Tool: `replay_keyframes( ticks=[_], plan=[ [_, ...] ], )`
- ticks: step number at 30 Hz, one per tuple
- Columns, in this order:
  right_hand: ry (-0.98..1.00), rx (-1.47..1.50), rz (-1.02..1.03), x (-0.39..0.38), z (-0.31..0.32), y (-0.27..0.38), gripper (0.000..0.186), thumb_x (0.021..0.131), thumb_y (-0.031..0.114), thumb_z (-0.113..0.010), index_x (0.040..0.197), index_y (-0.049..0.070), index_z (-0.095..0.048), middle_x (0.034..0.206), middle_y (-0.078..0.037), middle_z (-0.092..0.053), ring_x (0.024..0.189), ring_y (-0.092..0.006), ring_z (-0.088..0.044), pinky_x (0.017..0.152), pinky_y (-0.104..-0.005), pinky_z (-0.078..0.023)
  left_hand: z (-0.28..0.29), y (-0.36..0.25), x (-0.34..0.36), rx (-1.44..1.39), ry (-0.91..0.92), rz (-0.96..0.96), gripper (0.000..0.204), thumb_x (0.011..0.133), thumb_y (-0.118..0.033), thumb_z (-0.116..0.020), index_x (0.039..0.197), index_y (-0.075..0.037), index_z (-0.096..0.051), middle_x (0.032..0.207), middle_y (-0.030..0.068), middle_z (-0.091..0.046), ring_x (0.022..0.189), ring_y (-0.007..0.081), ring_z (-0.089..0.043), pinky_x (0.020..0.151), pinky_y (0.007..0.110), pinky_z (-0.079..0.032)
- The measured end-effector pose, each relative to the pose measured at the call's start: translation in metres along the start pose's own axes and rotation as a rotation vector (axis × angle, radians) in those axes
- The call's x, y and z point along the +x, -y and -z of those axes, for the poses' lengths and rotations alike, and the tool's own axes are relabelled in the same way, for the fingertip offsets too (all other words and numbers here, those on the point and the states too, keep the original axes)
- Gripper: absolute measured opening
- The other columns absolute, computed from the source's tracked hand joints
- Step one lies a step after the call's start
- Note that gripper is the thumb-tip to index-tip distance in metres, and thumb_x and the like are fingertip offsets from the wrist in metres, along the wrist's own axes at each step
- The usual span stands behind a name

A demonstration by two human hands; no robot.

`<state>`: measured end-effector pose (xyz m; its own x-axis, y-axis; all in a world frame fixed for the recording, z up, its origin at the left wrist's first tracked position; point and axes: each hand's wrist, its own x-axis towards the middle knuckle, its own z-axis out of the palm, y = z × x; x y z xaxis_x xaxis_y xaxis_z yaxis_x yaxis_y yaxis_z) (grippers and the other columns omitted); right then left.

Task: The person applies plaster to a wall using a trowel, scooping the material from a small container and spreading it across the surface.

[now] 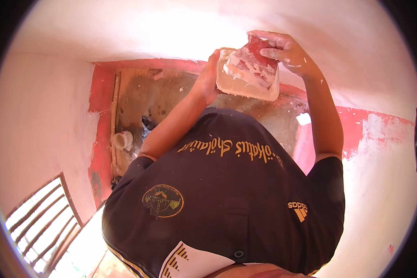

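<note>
My left hand [208,76] grips the left side of a translucent plastic container [248,91], held up near the wall at the top of the view. My right hand [287,53], dusted with white, has its thumb and fingers on a red flat scraper-like piece [261,52] smeared with white paste. The red piece is over the container's opening, tilted, with its lower part inside or against a mass of white paste [232,67]; its exact contact with the container is hard to make out.
Pale walls [46,116] with red painted lower bands [99,88] surround a stained brown floor [162,88]. A white bucket [123,140] lies at the left near a dark crumpled item [147,125]. A small white object [303,118] is at the right. A barred opening [41,217] is at lower left.
</note>
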<state>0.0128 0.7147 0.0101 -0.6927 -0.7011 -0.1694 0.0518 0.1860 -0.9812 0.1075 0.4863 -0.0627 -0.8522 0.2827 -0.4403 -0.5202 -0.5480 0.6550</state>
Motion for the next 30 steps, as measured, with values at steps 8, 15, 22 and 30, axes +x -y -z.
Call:
replay_keyframes(
  ticks=[8,15,22,30],
  plan=[
    [-0.517,0.082,0.003,-0.028,-0.023,-0.003,0.053,0.096,0.005,-0.062,0.147,0.001,-0.047,0.117,-0.010,-0.070,0.100,-0.0136,-0.066,0.090,-0.0291,-0.053,0.030,-0.006,0.000,-0.055,0.110,0.040,0.062,0.108,-0.055,-0.029,0.148,-0.009,-0.042,0.144,0.0104,-0.053,0.132,0.0249,-0.053,0.110,0.042,-0.044],
    [-0.986,0.584,0.177,-0.047,-0.087,-0.075,0.042,0.093,0.005,-0.067,0.132,0.002,-0.052,0.109,-0.008,-0.069,0.098,-0.0162,-0.067,0.082,-0.0307,-0.056,0.061,0.008,0.009,0.011,0.014,-0.004,0.056,0.109,-0.050,-0.028,0.145,-0.010,-0.043,0.141,0.0095,-0.055,0.130,0.0229,-0.054,0.109,0.041,-0.046],
    [-1.256,0.974,0.461,-0.059,-0.094,-0.179,0.032,0.094,0.001,-0.064,0.124,0.004,-0.054,0.114,-0.010,-0.066,0.101,-0.0222,-0.068,0.086,-0.0369,-0.059,0.150,0.032,0.056,0.493,0.208,-0.198,0.047,0.108,-0.043,-0.041,0.141,-0.010,-0.045,0.134,0.0049,-0.057,0.123,0.0170,-0.058,0.105,0.035,-0.049],
    [-1.913,0.359,0.317,-0.056,0.002,-0.254,0.018,0.089,-0.005,-0.062,0.107,-0.001,-0.060,0.085,-0.008,-0.065,0.075,-0.0182,-0.066,0.068,-0.0303,-0.054,0.206,0.014,0.033,0.388,0.038,-0.216,0.047,0.105,-0.035,-0.051,0.144,-0.011,-0.041,0.137,0.0061,-0.053,0.129,0.0189,-0.053,0.105,0.037,-0.048]
  ],
)
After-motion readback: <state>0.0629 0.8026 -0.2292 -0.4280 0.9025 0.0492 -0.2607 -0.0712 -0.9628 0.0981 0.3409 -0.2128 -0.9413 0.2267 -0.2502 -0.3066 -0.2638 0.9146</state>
